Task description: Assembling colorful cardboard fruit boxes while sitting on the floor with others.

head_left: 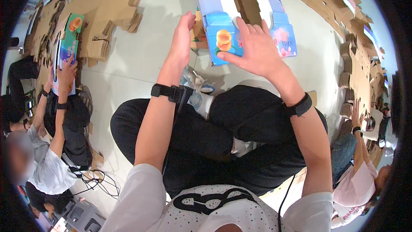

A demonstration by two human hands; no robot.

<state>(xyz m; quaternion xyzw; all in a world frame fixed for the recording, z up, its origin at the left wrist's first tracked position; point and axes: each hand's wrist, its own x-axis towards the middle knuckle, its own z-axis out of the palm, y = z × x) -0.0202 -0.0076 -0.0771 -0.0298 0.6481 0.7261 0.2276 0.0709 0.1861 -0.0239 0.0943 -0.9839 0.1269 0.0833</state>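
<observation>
A printed cardboard box [216, 53], blue and purple with peach pictures on its near side, sits ahead of me. Its top has white-edged flaps with a long gap between them, through which brown cardboard shows. My right hand [257, 51] lies spread over the box's near side, thumb out to the left and fingertips at the top edge. My left hand [183, 38] is held just left of the box with its fingers stretched out, holding nothing. Behind it, part of a brown cardboard piece [198, 32] with a printed picture is visible.
Stacks of flat brown cardboard [116, 0] lie at the far left, with more stacks [354, 60] along the right. At left, a person [47, 154] handles a similar green and blue box [68, 38]. Another person [354, 184] sits at right. Black cables [101, 180] lie on the floor.
</observation>
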